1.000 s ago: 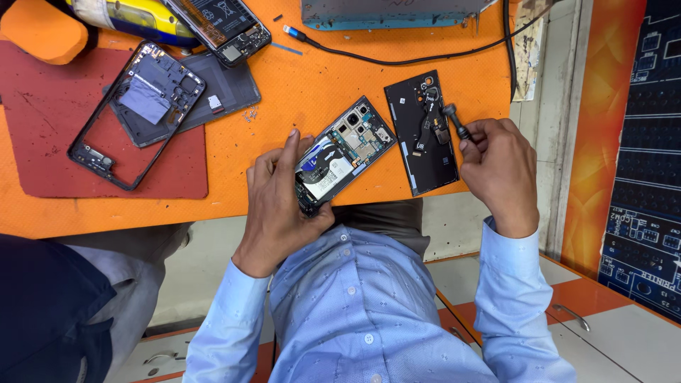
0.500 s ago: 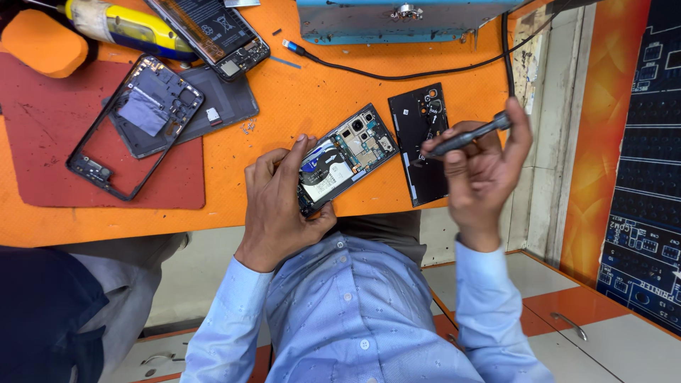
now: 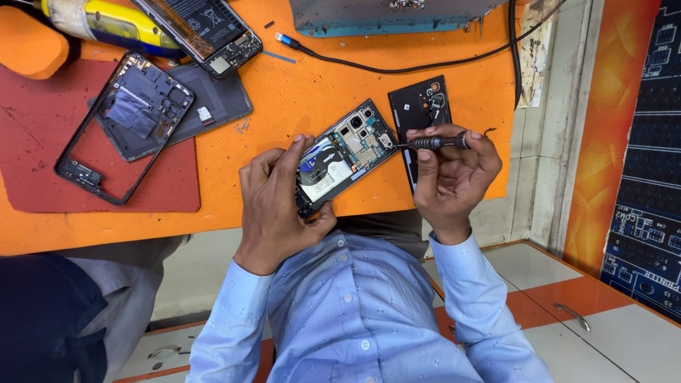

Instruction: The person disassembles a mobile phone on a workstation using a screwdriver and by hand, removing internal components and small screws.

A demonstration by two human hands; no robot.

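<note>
The left hand is clamping the opened phone steady against the orange mat; just beside it, the right hand is pinching 1 screwdriver, tip aimed at the phone's boards.

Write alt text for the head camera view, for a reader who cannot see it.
A left hand steadies an opened phone at the edge of an orange mat, while the right hand points a small screwdriver at it. Other phone parts lie around.
</note>
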